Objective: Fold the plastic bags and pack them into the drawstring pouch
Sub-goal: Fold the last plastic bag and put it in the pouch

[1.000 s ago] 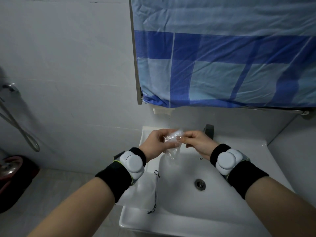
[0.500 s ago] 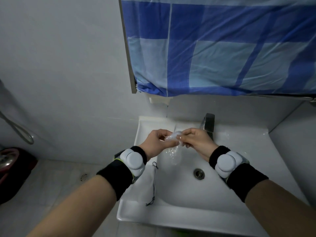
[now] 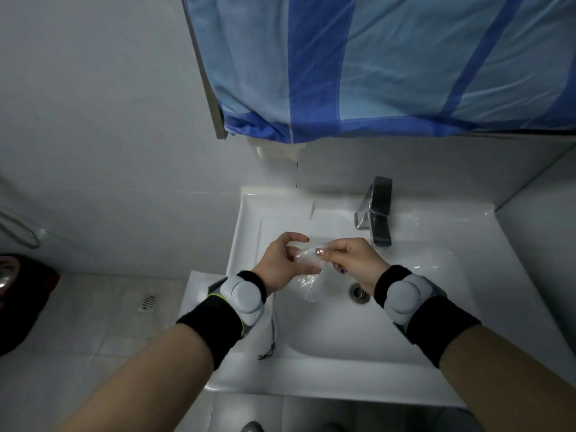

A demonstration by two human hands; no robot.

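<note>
A small crumpled clear plastic bag (image 3: 307, 277) hangs over the white sink basin (image 3: 358, 335), between my two hands. My right hand (image 3: 353, 260) pinches its upper end with thumb and fingers. My left hand (image 3: 282, 265) cradles the bag in curled fingers, and its thumb is lifted off. The bag's loose tail dangles below the hands. The white drawstring pouch (image 3: 199, 291) lies flat on the sink's left rim, mostly under my left wrist. Its black cord (image 3: 267, 353) trails toward the basin's front-left corner.
A chrome faucet (image 3: 375, 213) stands at the back of the sink, just behind my right hand. What looks like flat clear plastic (image 3: 293, 204) lies on the back-left rim. A blue checked cloth (image 3: 389, 63) hangs above. The drain (image 3: 358, 293) is below my right wrist.
The view has tilted down, showing more of the sink. My left thumb has lifted off the bag while my right hand keeps its pinch.
</note>
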